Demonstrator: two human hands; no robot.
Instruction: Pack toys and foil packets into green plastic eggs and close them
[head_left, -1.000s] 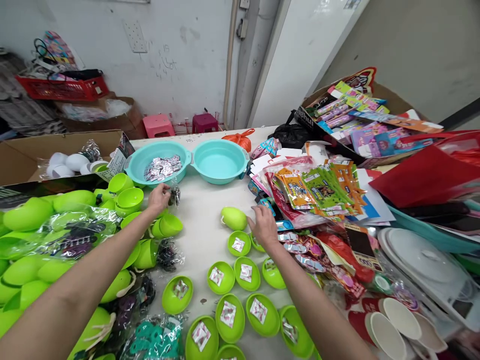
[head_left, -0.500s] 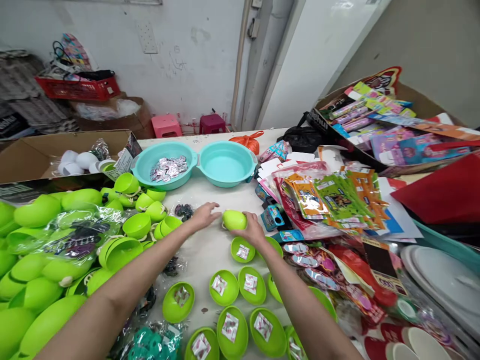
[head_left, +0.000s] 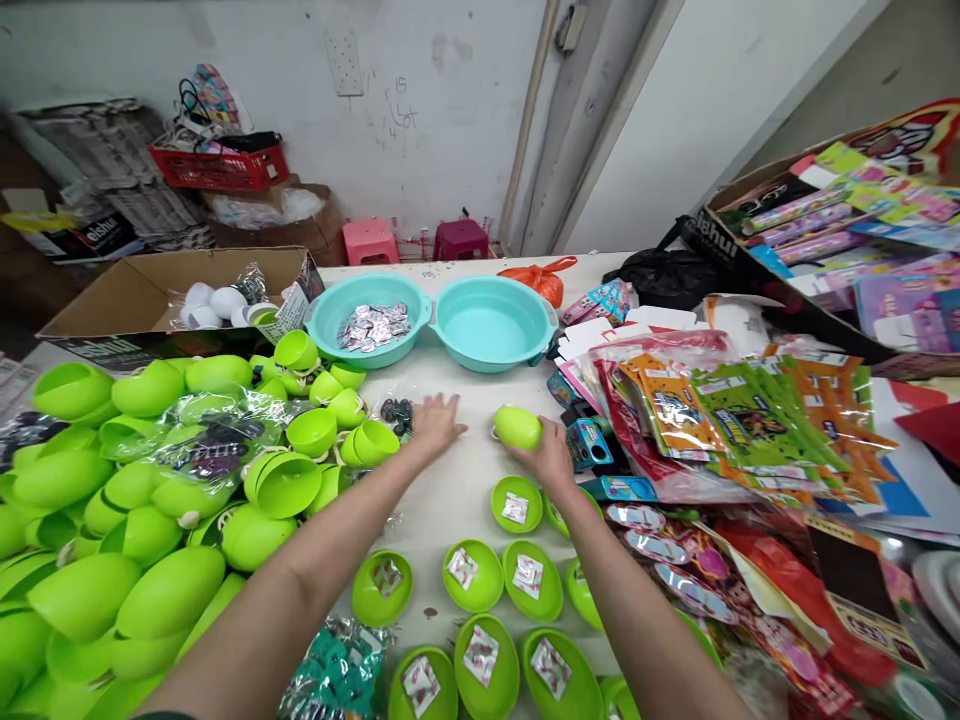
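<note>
My right hand (head_left: 551, 458) is closed round a bright green plastic egg (head_left: 517, 428) above the table; whether it is a whole egg or a half shell I cannot tell. My left hand (head_left: 437, 425) hovers open to its left with fingers spread, beside a clear bag of small dark pieces (head_left: 396, 412). Nearer me stand several green egg halves (head_left: 534, 606), open side up, each with a small foil sachet (head_left: 528, 575) inside. A large heap of green egg shells (head_left: 90, 475) fills the left side, a clear bag with dark contents (head_left: 214, 445) lying on it.
Behind my hands are two turquoise basins (head_left: 491, 362), the left one holding silvery sachets (head_left: 373, 327). A cardboard box (head_left: 120, 290) with white shells stands back left. Orange and green packets (head_left: 750, 410) and another full carton (head_left: 739, 270) crowd the right. Teal bagged pieces (head_left: 337, 665) lie in front.
The view has turned a little left, so everything sits further right. My left hand has drawn slightly away from the egg and spread its fingers. The right hand keeps hold of the egg.
</note>
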